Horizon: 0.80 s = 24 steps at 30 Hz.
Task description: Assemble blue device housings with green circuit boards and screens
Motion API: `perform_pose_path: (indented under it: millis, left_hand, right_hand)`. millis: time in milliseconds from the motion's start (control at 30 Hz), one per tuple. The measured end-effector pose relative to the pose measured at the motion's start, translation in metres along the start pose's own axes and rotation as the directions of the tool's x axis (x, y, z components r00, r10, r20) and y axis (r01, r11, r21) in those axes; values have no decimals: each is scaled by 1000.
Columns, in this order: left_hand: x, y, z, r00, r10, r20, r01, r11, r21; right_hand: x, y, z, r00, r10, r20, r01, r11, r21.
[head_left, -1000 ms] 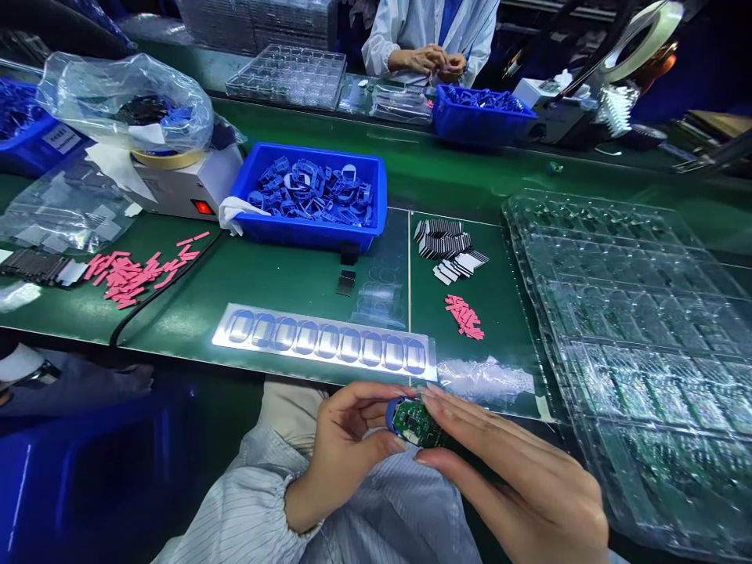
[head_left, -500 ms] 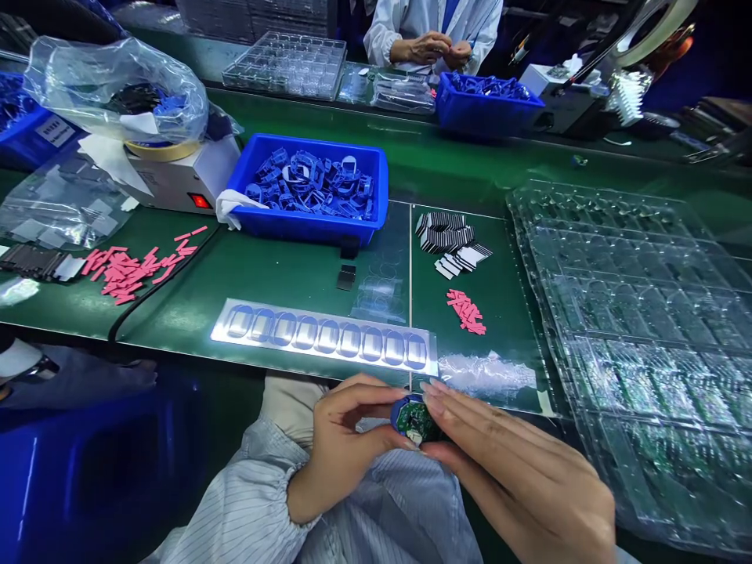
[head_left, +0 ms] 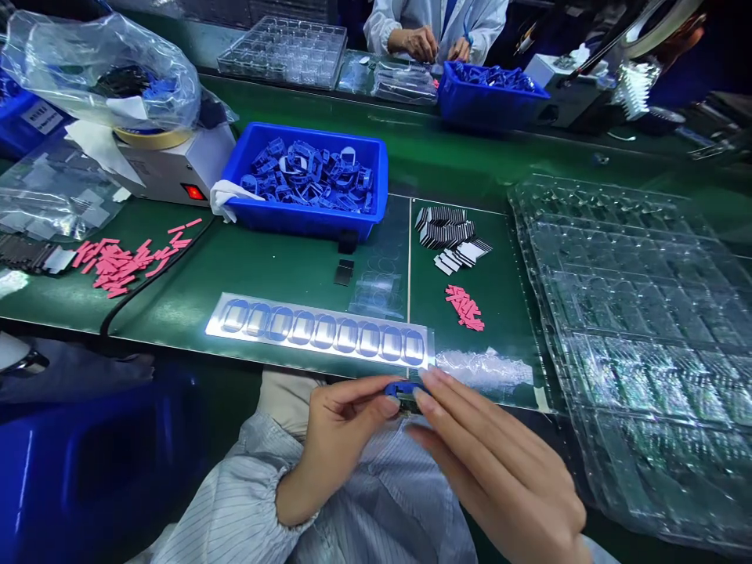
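Head view, looking down at a green workbench (head_left: 264, 270). Left hand (head_left: 346, 442) and right hand (head_left: 499, 470) are close together at the bench's near edge, holding a blue-framed circuit board (head_left: 404, 394) between them. The board is seen almost edge-on, so only the blue rim and a dark sliver below it show. Left hand pinches it from the left, with thumb and fingers curled in. Right hand has its fingers stretched across from the right, with the fingertips (head_left: 426, 384) on the rim. Exact finger placement underneath is hidden. The board sits just in front of a foil strip (head_left: 317, 329) with a row of oval recesses, not touching it, above a striped sleeve (head_left: 229, 493).

Crumpled clear plastic (head_left: 485, 368) lies right of the strip. Farther on are a blue bin (head_left: 305, 223) full of blue plastic frames (head_left: 311, 172), black-and-white pads (head_left: 450, 239), and a small pile of pink strips (head_left: 464, 308). A bigger pink pile (head_left: 117, 266) is on the left, near a tape machine (head_left: 170, 168) with a red light. Stacked clear trays (head_left: 640, 345) cover the right side. Across the bench, a co-worker's hands (head_left: 423, 45) are working beside a second blue bin (head_left: 493, 106).
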<state>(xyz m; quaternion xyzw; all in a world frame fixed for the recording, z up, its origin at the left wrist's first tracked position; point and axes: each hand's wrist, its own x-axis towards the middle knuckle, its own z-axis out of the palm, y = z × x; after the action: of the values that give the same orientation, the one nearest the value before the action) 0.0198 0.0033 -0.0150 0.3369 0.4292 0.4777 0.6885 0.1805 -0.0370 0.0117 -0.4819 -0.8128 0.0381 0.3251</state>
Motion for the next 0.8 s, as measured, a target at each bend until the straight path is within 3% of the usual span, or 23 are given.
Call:
perform_pose_path:
  millis: [100, 200, 300, 400, 500, 600, 800]
  left_hand:
    - [-3, 1, 0, 998, 53, 33, -55, 996, 65]
    - [-5, 0, -1, 990, 131, 56, -138, 979, 149]
    - [-6, -1, 0, 978, 198, 62, -206, 960, 191]
    - [-7, -2, 2, 968, 221, 118, -240, 952, 190]
    - [-10, -1, 3, 940, 285, 188, -322, 922, 214]
    - [-12, 5, 2, 882, 406, 241, -462, 846, 266]
    - [-12, 18, -2, 772, 492, 402, -622, 717, 316]
  right_hand:
    - [0, -3, 6, 938, 321, -130, -286, 931, 228]
    - [4, -2, 5, 875, 482, -54, -426, 816, 390]
    - [10, 2, 0, 883, 461, 93, -442, 746, 497]
    - [14, 4, -4, 892, 429, 144, -434, 720, 541]
    - [15, 3, -6, 880, 456, 130, -444, 695, 566]
    - [14, -3, -7, 889, 449, 88, -404, 681, 611]
    - [17, -14, -11, 885, 462, -62, -354, 752, 556]
